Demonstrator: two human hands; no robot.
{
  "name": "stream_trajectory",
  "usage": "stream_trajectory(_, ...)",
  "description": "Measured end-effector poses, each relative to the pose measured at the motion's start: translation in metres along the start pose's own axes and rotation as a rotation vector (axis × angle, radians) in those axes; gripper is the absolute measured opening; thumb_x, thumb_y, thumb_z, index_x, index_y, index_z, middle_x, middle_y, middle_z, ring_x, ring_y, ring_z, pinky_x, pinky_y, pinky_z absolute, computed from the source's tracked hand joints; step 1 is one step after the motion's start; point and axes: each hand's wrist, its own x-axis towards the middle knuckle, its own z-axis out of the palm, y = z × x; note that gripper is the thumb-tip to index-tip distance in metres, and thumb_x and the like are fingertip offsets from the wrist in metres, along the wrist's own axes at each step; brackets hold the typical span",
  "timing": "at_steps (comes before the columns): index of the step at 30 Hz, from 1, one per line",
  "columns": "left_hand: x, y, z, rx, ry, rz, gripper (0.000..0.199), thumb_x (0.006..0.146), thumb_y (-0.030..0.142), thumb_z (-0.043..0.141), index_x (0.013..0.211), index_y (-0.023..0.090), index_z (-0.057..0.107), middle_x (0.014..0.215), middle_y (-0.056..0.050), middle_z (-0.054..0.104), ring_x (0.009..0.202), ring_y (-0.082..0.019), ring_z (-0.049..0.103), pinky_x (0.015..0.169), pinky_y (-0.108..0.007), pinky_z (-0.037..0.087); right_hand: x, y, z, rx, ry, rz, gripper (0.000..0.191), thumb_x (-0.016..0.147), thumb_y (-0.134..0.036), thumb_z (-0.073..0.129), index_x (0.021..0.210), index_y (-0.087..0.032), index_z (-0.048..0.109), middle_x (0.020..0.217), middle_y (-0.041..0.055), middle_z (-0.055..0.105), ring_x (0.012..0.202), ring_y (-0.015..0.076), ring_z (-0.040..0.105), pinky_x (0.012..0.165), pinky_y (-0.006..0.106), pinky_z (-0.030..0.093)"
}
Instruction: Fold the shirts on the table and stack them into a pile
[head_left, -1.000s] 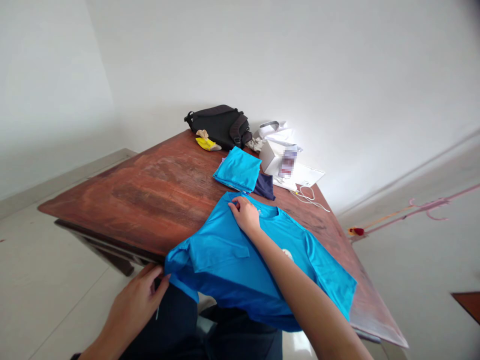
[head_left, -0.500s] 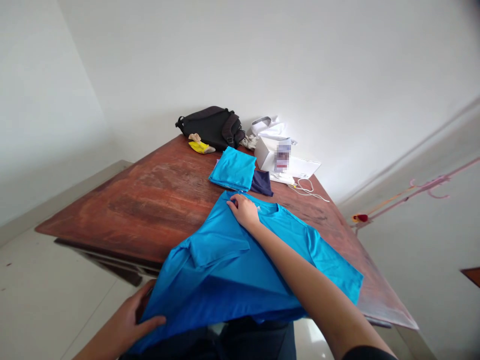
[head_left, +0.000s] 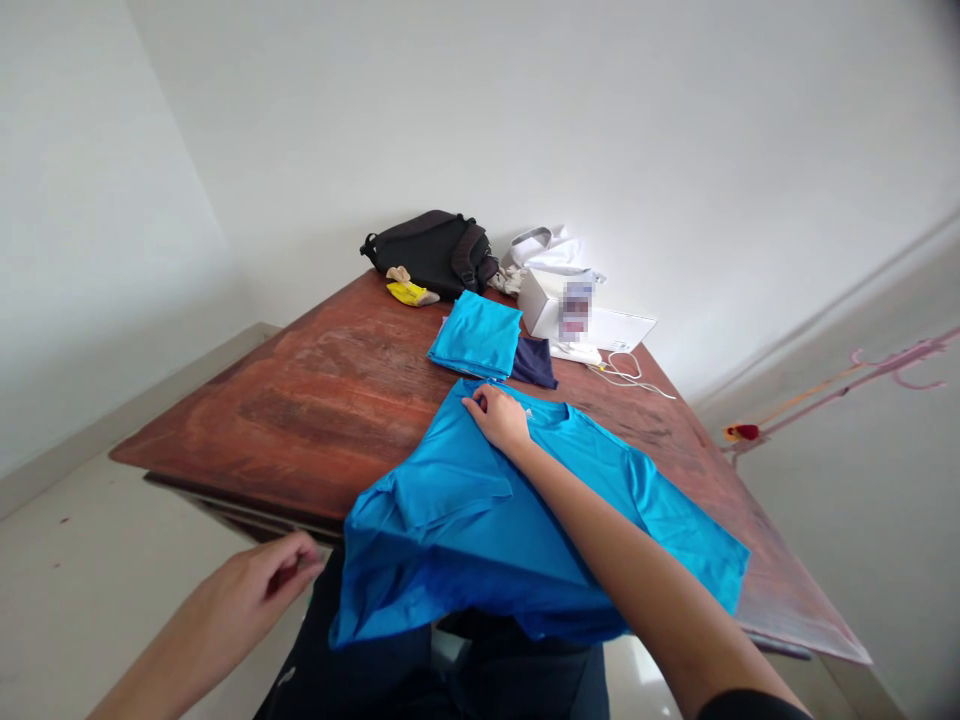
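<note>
1. Fingers [head_left: 480, 402] of the right hand [head_left: 501, 422] lie pressed together on the cloth beside the collar; whether they pinch it cannot be determined. Fingers [head_left: 298, 552] of the left hand [head_left: 247, 588] are curled together, off the garment, with nothing visibly held.
2. Wooden counter [head_left: 225, 445]: worn reddish top, with a broad stretch of bare wood to the left of the garment.
3. Blue T-shirt [head_left: 457, 545]: lies at the counter's near end, collar pointing away from the person. One sleeve is turned in across the body; the other lies spread and unfolded, near the counter's right edge. The lower body is bunched and unsquared, hanging past the near edge.
4. Folded blue garment [head_left: 474, 335]: neat, squared stack just beyond the collar, finished in appearance, touching a navy cloth [head_left: 535, 362].
5. Black bag [head_left: 427, 250] and white box [head_left: 544, 305]: at the far end; the box label is blurred.
6. Yellow item [head_left: 410, 294] sits against the bag; type cannot be determined. White cable [head_left: 630, 372] trails beside the box.
</note>
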Motion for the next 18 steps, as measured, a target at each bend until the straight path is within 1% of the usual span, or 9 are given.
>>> stream_trajectory(1,0.009,0.02,-0.006,-0.057,0.028,0.072,0.031,0.095,0.052,0.053,0.099,0.027,0.071,0.081,-0.001,0.072,0.072,-0.02,0.069,0.066,-0.024,0.053,0.001,-0.001,-0.001,0.005,-0.014,0.013,0.025,0.1,-0.047,0.06,0.096,-0.023,0.067,0.091,0.0017,0.071,0.081,0.0184,0.065,0.064,0.027,0.036)
stream_trajectory(2,0.019,0.038,-0.011,-0.084,0.096,0.138,0.032,0.095,0.05,0.055,0.111,0.027,0.07,0.089,-0.003,0.073,0.08,-0.02,0.07,0.073,-0.024,0.054,0.002,-0.001,-0.002,0.01,-0.027,0.023,0.026,0.099,-0.048,0.06,0.093,-0.023,0.066,0.088,0.0012,0.071,0.079,0.018,0.064,0.063,0.027,0.035)
stream_trajectory(4,0.041,0.068,-0.018,-0.065,0.214,0.271,0.041,0.095,0.045,0.059,0.131,0.026,0.063,0.115,-0.007,0.071,0.104,-0.024,0.067,0.095,-0.031,0.053,0.002,-0.002,-0.004,0.021,-0.046,0.026,0.027,0.098,-0.048,0.062,0.089,-0.023,0.065,0.085,0.0003,0.069,0.077,0.0174,0.063,0.061,0.027,0.033)
stream_trajectory(5,0.051,0.079,-0.019,-0.026,0.22,0.329,0.044,0.094,0.042,0.06,0.135,0.026,0.061,0.125,-0.009,0.068,0.115,-0.027,0.064,0.103,-0.035,0.049,0.002,-0.002,-0.004,0.027,-0.051,0.021,0.026,0.097,-0.048,0.063,0.088,-0.023,0.065,0.084,0.0001,0.069,0.077,0.0172,0.062,0.061,0.027,0.033)
stream_trajectory(6,0.06,0.085,-0.02,0.005,0.215,0.369,0.041,0.095,0.038,0.058,0.134,0.026,0.062,0.127,-0.009,0.066,0.117,-0.028,0.062,0.104,-0.038,0.048,0.002,-0.002,-0.005,0.033,-0.051,0.014,0.025,0.096,-0.047,0.064,0.087,-0.023,0.064,0.084,-0.0001,0.069,0.077,0.0172,0.062,0.061,0.027,0.033)
stream_trajectory(8,0.074,0.09,-0.02,0.044,0.137,0.419,0.031,0.098,0.031,0.051,0.123,0.026,0.068,0.12,-0.009,0.067,0.112,-0.026,0.063,0.1,-0.036,0.05,0.001,0.0,-0.004,0.046,-0.047,-0.003,0.022,0.095,-0.044,0.066,0.088,-0.023,0.064,0.084,-0.0002,0.068,0.078,0.0171,0.062,0.062,0.026,0.033)
stream_trajectory(11,0.079,0.084,-0.02,0.033,0.055,0.453,0.033,0.101,0.021,0.039,0.104,0.023,0.071,0.107,-0.007,0.066,0.098,-0.02,0.065,0.091,-0.029,0.05,0.0,0.003,-0.003,0.055,-0.033,-0.017,0.017,0.096,-0.037,0.065,0.088,-0.023,0.065,0.086,0.0006,0.069,0.077,0.0171,0.062,0.063,0.026,0.034)
stream_trajectory(14,0.073,0.078,-0.024,0.001,0.061,0.451,0.033,0.1,0.019,0.037,0.096,0.022,0.071,0.103,-0.006,0.063,0.093,-0.018,0.063,0.087,-0.026,0.049,0.001,0.005,-0.001,0.06,-0.023,-0.01,0.016,0.097,-0.035,0.064,0.087,-0.023,0.066,0.088,0.002,0.071,0.078,0.018,0.063,0.065,0.027,0.035)
stream_trajectory(18,0.068,0.082,-0.033,-0.047,0.067,0.407,0.03,0.098,0.022,0.04,0.09,0.021,0.068,0.099,-0.006,0.061,0.087,-0.017,0.06,0.079,-0.026,0.048,0.002,0.006,-0.002,0.092,-0.016,0.006,0.017,0.098,-0.037,0.063,0.088,-0.023,0.067,0.086,0.0023,0.071,0.077,0.0191,0.064,0.064,0.027,0.035)
